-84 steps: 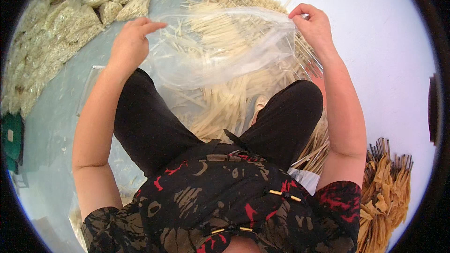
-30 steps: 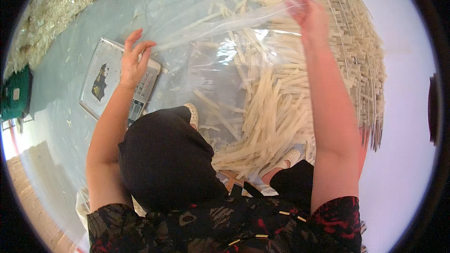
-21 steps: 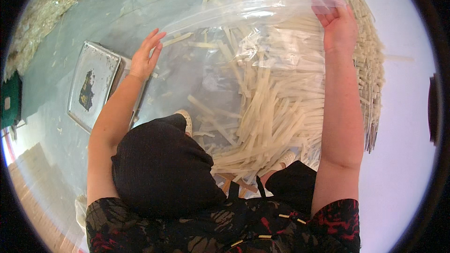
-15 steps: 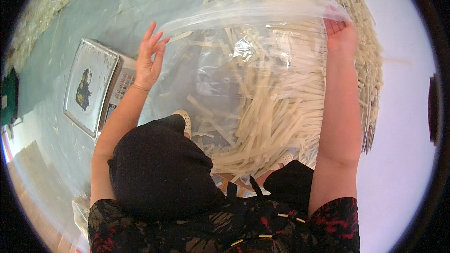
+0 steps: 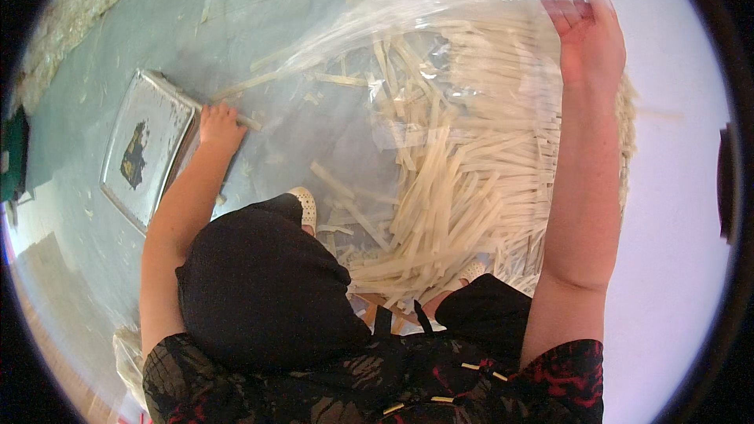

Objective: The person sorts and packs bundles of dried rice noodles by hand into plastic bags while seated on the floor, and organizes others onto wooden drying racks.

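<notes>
My right hand is raised at the upper right, fingers bent behind or inside a clear plastic sheet, gripping it. The sheet trails in folds leftward and down from it. At the left, my left hand rests at the near-right edge of a digital scale, fingers bent and close together over its keypad side. A pale strip end pokes out beside the thumb; whether the hand touches it I cannot tell. Under the sheet lies a big pile of flat cream strips, partly blurred by the film.
Loose strips lie scattered on the grey floor covering. A white wall stands at the right. More pale material is heaped at the upper left, with a dark green object below it. My shoe borders the strips.
My left hand has come away from the plastic and moved down-left to the scale, its fingers bending. My right hand has risen slightly outward, and the sheet's left end has narrowed into folds.
</notes>
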`<control>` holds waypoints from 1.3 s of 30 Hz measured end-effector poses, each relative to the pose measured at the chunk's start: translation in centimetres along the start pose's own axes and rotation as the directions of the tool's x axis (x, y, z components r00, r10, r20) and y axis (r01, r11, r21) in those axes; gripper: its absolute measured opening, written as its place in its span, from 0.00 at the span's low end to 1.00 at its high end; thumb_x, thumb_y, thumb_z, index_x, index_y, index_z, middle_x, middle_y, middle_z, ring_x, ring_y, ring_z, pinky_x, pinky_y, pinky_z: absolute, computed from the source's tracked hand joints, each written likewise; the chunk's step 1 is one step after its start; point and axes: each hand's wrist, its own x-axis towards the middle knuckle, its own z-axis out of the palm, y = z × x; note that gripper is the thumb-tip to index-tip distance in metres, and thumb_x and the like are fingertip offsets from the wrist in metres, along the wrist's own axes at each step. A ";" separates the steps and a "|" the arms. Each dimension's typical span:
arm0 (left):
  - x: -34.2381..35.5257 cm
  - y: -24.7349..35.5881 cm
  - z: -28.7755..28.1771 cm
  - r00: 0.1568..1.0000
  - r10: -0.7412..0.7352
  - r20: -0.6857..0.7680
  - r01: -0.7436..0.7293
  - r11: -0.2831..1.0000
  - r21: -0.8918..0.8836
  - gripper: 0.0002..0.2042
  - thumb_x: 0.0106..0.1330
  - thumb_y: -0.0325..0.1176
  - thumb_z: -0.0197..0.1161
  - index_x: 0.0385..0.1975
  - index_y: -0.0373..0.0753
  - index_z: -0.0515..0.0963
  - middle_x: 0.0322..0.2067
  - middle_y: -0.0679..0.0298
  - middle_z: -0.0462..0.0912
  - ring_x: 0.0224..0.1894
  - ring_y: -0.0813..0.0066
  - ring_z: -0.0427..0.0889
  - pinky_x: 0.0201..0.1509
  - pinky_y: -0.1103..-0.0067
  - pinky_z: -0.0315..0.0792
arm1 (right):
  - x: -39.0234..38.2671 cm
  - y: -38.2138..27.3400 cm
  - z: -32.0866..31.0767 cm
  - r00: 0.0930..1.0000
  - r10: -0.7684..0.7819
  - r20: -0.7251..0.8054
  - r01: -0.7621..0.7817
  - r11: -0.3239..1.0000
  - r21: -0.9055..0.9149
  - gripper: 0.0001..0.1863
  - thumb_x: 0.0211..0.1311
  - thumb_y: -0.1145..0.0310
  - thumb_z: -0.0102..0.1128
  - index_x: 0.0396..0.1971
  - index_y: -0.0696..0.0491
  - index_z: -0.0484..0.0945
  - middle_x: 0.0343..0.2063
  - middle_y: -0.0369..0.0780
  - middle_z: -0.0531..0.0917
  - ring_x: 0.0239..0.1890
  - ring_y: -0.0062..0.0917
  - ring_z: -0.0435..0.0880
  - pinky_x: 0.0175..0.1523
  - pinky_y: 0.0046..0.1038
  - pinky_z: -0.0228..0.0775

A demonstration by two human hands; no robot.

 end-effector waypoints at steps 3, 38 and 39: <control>-1.1 -0.9 0.8 0.992 0.001 0.129 -0.001 1.000 0.000 0.24 0.60 0.47 0.57 0.54 0.42 0.72 0.54 0.57 0.72 0.60 0.62 0.68 0.70 0.63 0.48 | -0.4 -1.0 2.3 0.975 -0.014 0.222 -0.021 0.988 0.151 0.16 0.67 0.67 0.47 0.48 0.60 0.73 0.41 0.44 0.81 0.40 0.26 0.81 0.49 0.28 0.73; -5.1 -0.1 5.5 0.795 -0.372 0.479 0.579 0.228 -0.783 0.24 0.70 0.47 0.53 0.60 0.39 0.69 0.50 0.63 0.77 0.53 0.79 0.71 0.55 0.85 0.64 | -4.0 31.8 -2.3 0.678 0.674 0.295 -0.192 0.549 -0.813 0.45 0.49 0.51 0.66 0.65 0.57 0.59 0.59 0.50 0.70 0.62 0.38 0.68 0.66 0.36 0.57; -4.4 -0.9 5.7 0.764 -0.445 0.468 0.532 0.023 -0.846 0.23 0.70 0.47 0.53 0.58 0.38 0.70 0.50 0.62 0.77 0.53 0.78 0.72 0.55 0.85 0.65 | -3.8 32.9 -2.0 0.783 0.608 0.133 -0.227 0.478 -0.848 0.49 0.48 0.48 0.67 0.65 0.59 0.57 0.59 0.51 0.70 0.62 0.39 0.68 0.66 0.37 0.56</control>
